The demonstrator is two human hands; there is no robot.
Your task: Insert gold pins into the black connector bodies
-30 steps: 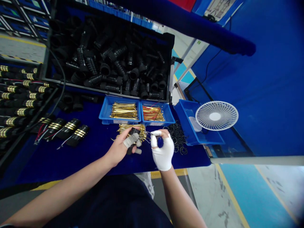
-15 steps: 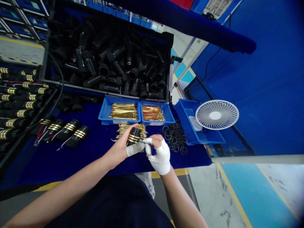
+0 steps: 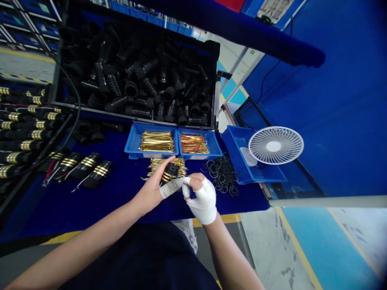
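Fingers [image 3: 161, 171] of my left hand [image 3: 148, 193] curl around a black plug with gold bands [image 3: 171, 172], held just above a loose pile of gold wires [image 3: 154, 168] on the table [image 3: 90, 205]. My taped finger [image 3: 171, 188] stretches across to my gloved right hand [image 3: 204, 201], its fingers [image 3: 193, 182] pressed together at the tape's end (what they pinch, I can't quite tell).

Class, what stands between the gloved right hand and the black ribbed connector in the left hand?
The left hand's taped finger lies between them, below the black ribbed connector, its tip touching the gloved right hand.
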